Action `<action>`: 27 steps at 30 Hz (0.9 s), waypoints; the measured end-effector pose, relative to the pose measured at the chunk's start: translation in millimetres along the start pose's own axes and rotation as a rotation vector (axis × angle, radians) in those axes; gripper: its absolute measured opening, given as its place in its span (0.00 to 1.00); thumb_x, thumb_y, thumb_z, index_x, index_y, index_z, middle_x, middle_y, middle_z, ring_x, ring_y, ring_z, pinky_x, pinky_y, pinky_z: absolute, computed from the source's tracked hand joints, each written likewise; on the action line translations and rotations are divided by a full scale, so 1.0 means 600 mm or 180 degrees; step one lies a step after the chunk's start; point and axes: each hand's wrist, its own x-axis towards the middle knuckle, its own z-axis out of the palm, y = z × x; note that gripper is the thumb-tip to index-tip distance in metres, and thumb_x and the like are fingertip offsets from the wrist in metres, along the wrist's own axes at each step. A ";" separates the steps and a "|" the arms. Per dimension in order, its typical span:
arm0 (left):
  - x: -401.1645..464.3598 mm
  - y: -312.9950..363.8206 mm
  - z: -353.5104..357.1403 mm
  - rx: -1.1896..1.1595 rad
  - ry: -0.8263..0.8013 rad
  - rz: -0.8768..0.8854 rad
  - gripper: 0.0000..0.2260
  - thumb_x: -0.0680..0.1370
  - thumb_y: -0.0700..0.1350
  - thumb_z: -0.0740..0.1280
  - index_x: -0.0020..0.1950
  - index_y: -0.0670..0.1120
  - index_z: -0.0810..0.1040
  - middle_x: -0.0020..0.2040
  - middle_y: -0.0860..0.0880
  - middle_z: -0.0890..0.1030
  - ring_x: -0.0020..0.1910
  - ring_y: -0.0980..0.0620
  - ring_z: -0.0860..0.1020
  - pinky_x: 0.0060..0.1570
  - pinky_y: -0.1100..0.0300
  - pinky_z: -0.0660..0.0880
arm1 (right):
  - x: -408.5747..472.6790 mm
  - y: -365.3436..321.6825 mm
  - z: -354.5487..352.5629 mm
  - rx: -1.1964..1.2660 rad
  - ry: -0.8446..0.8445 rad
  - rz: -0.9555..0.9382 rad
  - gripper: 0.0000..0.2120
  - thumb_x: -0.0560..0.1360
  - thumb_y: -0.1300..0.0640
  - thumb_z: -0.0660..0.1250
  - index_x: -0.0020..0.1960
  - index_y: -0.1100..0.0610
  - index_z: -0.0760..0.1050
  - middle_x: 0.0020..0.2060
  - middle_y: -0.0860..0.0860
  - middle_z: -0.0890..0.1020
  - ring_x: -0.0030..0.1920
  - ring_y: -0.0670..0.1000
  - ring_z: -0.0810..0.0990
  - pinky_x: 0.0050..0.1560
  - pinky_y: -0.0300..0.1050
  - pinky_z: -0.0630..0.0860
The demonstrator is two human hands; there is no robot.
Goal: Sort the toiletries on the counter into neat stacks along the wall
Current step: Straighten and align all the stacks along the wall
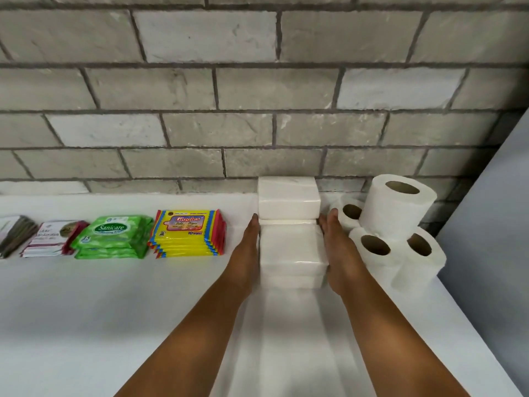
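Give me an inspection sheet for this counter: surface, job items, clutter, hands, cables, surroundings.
Surface: white counter, running along the wall.
Job's things: near stack of white tissue packs between the hands; taller white stack behind it at the wall; yellow wipes stack; green Sanicare wipes stack; sachet packs further left; toilet rolls, one resting on three.
Clutter: nothing seen.
Hands: left hand and right hand press flat on the near stack's sides, fingers straight, no curled grip.
Cables: nothing seen.
Surroundings: grey brick wall; pale panel at right.
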 end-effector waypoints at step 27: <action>0.014 -0.001 -0.077 -0.0498 -0.0068 0.0216 0.18 0.79 0.58 0.63 0.67 0.54 0.76 0.61 0.48 0.81 0.61 0.47 0.79 0.65 0.44 0.72 | 0.005 0.055 0.047 0.0941 -0.0787 0.0423 0.20 0.79 0.41 0.58 0.61 0.51 0.78 0.51 0.54 0.85 0.50 0.54 0.85 0.45 0.50 0.81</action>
